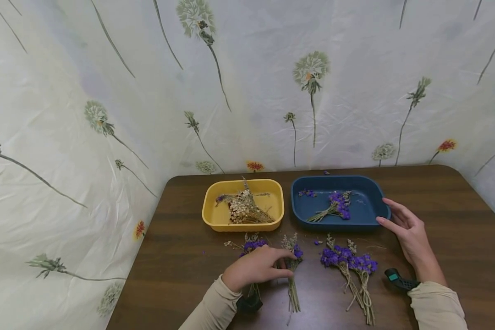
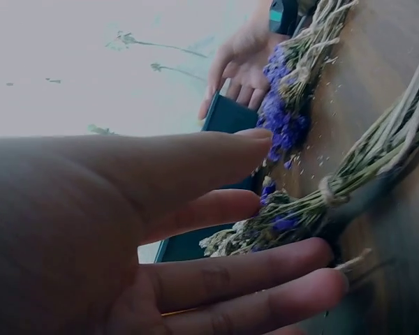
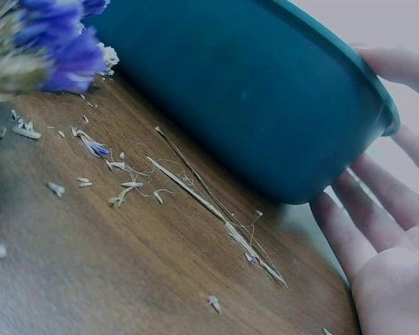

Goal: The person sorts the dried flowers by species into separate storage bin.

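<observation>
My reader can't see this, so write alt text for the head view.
A person's left hand is at a flower bundle on a wood-grain table, while the right hand touches one end of a blue tray holding purple flowers. Two twine-tied purple bundles lie before it; a yellow tray of dried flowers stands beside it.

Blue-green tub (image 3: 230, 91) slants across top, outer wall facing camera, rim running down to right; right hand (image 3: 391, 279) at right edge, palm in sight, fingers spread about tub's near end; one finger at rim, others at lower corner, tips partly hidden behind it; purple flowers (image 3: 63, 42) at upper left, near tub, blurred; small white tuft (image 3: 109, 60) just beside them; brown wooden table (image 3: 126, 279) below, strewn with pale bits (image 3: 129, 185); thin dry stalks (image 3: 195, 195) lying beside tub.
</observation>
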The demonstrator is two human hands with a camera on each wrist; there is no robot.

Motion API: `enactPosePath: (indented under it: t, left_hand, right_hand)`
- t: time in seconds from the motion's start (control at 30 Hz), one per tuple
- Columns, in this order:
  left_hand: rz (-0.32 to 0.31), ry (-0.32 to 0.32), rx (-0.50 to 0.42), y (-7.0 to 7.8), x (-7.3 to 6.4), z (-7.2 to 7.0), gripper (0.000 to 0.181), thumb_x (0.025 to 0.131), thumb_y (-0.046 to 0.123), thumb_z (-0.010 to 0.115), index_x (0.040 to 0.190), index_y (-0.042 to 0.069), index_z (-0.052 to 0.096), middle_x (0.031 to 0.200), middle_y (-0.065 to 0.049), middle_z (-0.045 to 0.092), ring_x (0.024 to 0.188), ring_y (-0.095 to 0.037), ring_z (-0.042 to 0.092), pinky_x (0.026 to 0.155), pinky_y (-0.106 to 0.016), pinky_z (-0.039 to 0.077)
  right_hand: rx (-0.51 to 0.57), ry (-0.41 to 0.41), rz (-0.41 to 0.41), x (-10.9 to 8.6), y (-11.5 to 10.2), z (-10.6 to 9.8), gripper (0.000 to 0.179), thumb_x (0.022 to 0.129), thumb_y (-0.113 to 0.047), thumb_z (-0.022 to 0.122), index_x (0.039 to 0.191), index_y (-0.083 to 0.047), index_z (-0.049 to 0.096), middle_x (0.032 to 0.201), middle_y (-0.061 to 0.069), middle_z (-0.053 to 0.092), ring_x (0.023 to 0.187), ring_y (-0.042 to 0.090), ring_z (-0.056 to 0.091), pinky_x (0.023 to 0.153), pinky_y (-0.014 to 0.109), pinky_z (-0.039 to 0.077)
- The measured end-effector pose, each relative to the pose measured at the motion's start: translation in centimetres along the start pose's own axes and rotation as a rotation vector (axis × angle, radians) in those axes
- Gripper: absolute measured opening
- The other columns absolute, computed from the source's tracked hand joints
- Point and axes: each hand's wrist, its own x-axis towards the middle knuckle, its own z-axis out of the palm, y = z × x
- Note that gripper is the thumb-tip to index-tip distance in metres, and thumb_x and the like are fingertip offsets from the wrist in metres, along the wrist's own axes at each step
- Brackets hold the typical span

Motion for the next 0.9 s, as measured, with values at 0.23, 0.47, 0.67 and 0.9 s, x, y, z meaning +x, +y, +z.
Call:
enactPosePath:
  t: [0.23,0.47,0.67,0.9]
  left_hand:
    - [0.038,-0.016,0.071,0.6,0.2,0.7,0.046,0.105,0.042,0.06,0.148,0.026,0.057,0.144,0.006,0.064,0.124,-0.008,0.064,0.108,-0.03,0.051]
    - [0.06,-0.004,0.11,0.8,0.3,1.1,0.031,0.104,0.041,0.061,0.125,0.021,0.073,0.119,0.005,0.066,0.103,-0.003,0.062,0.086,-0.018,0.051]
    - [0.05,0.021,0.079,0.9,0.3,1.0,0.025,0.101,0.04,0.066,0.113,0.021,0.076,0.11,0.006,0.067,0.086,0.0,0.056,0.075,-0.013,0.046]
    - [0.048,0.111,0.053,0.8,0.5,0.9,0.016,0.09,0.026,0.082,0.102,0.019,0.075,0.097,0.008,0.068,0.074,0.0,0.051,0.066,-0.011,0.04]
  right_hand:
    - [-0.018,0.003,0.011,0.0,0.0,-0.1,0.061,0.098,0.001,0.067,0.155,-0.004,0.045,0.154,-0.009,0.049,0.136,-0.008,0.046,0.094,0.0,0.043]
    - [-0.013,0.005,0.009,0.0,0.0,-0.1,0.061,0.098,0.001,0.067,0.155,-0.003,0.045,0.153,-0.008,0.05,0.135,-0.008,0.047,0.095,0.0,0.044]
    - [-0.004,0.004,0.006,0.0,0.0,0.0,0.061,0.097,0.002,0.067,0.154,-0.003,0.046,0.152,-0.009,0.05,0.133,-0.009,0.048,0.095,0.001,0.044]
    - [0.013,0.001,-0.004,0.0,-0.1,0.0,0.061,0.097,0.003,0.066,0.154,-0.001,0.045,0.15,-0.01,0.052,0.129,-0.009,0.052,0.095,0.002,0.045]
